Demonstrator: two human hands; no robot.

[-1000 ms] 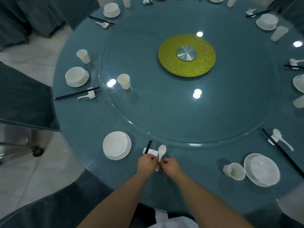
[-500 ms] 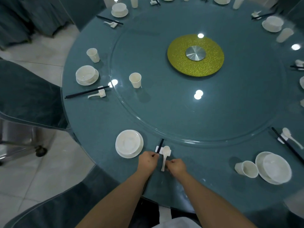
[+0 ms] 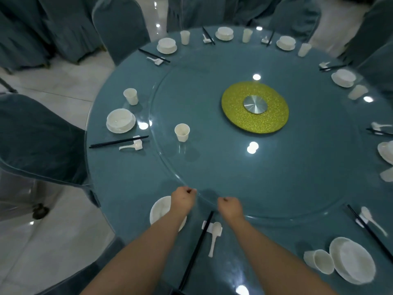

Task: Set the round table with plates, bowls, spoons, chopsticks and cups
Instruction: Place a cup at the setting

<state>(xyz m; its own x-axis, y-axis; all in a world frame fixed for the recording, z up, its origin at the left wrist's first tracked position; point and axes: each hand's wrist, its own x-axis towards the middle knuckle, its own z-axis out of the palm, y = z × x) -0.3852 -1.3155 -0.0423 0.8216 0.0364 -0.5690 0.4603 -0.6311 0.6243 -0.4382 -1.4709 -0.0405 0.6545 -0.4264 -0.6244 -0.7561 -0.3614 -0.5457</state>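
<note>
Hands first: the left hand (image 3: 183, 198) and right hand (image 3: 230, 206) hover with fingers curled under and nothing in them, at the near rim of the glass turntable (image 3: 276, 188), about six o'clock on the round table (image 3: 119, 175). Between the forearms, chopsticks (image 3: 196, 250) lie across a white rest (image 3: 207, 226), a spoon (image 3: 214, 235) just beside them on the same rest. At seven o'clock a plate (image 3: 158, 211), partly hidden under the left forearm, carries a bowl. A lone cup (image 3: 182, 132) stands upright on the turntable toward ten o'clock; nothing shows inside it. At four o'clock a tipped cup (image 3: 319, 261) lies beside a bowl on a plate (image 3: 352, 259). Nine o'clock: another bowl on plate (image 3: 120, 120), nothing visible in it.
</note>
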